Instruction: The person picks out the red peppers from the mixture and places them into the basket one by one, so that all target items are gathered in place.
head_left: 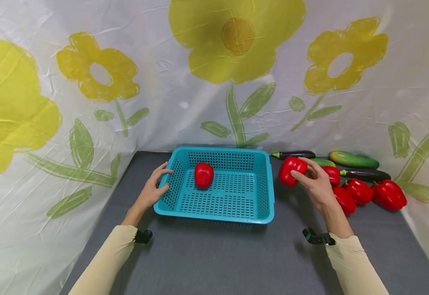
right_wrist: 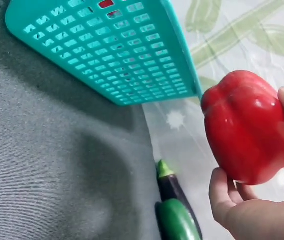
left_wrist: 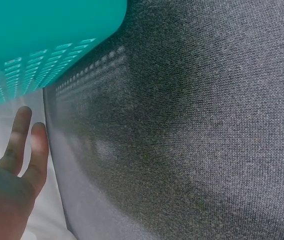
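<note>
A red bell pepper (head_left: pixel 293 171) is held up by my right hand (head_left: pixel 316 186), pinched between thumb and fingers just right of the basket. In the right wrist view the held bell pepper (right_wrist: pixel 249 127) hangs clear of the table. The turquoise basket (head_left: pixel 214 219) has perforated walls and holds one red bell pepper (head_left: pixel 204 175) on its left side. At the basket's left rim is my left hand (head_left: pixel 151 189), its fingertips at the edge. Two of its fingers (left_wrist: pixel 39 145) look extended in the left wrist view; contact of the others is hidden.
To the right lie several more red bell peppers (head_left: pixel 389 195), with eggplants (head_left: pixel 366 175) and a green-yellow cucumber-like vegetable (head_left: pixel 354 159) behind them. A flower-printed curtain (head_left: pixel 163 102) hangs along the back and sides of the dark grey table (head_left: pixel 214 258).
</note>
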Demonstrator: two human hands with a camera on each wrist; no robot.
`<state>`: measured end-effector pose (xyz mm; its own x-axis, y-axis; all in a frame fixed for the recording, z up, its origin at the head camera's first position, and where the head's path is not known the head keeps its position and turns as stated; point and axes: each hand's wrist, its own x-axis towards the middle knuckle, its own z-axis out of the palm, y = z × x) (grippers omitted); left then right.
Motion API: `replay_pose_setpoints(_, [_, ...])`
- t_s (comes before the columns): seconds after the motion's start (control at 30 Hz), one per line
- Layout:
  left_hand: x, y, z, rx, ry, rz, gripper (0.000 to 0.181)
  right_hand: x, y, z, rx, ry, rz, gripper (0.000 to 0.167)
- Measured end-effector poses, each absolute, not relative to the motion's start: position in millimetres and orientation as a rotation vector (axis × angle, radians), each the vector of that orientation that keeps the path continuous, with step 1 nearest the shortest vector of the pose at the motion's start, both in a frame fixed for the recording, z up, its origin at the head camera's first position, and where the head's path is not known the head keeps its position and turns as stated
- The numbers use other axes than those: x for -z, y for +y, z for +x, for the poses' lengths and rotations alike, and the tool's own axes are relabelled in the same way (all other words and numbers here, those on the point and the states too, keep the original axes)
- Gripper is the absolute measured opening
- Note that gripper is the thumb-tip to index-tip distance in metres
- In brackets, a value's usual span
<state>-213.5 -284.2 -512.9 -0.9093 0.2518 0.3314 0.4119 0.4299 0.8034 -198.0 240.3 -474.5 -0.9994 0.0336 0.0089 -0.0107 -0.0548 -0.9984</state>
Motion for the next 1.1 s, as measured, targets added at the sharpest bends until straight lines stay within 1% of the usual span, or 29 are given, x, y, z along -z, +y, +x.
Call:
replay_pose_setpoints(0.13, [522, -289, -217, 1.478, -2.528, -0.586, 0.042, 470, 237, -201, -2.242, -2.142, 0.016, 0.06])
replay_pose_setpoints(0.43, [522, -290, -217, 1.483, -2.534, -0.574, 0.043, 450, 223, -210, -2.116, -2.249, 0.061, 0.063])
replay_pose_setpoints(0.63, [521, -289, -216, 1.487, -2.535, -0.566, 0.043, 442, 211, -221, -2.119, -2.239, 0.158, 0.061])
replay_pose_setpoints(0.8, [509, -282, -209, 1.505, -2.522, -0.57, 0.042, 437, 199, -230, -2.097, -2.269, 0.2, 0.06])
replay_pose_setpoints(1.0, [485, -275, -198, 1.504, -2.543, -0.577, 0.042, 429, 183, -238, -2.13, -2.276, 0.238, 0.063])
replay_pose_setpoints(1.1, [489, -277, -201, 1.491, -2.555, -0.563, 0.042, 427, 176, -241, -2.15, -2.275, 0.272, 0.065])
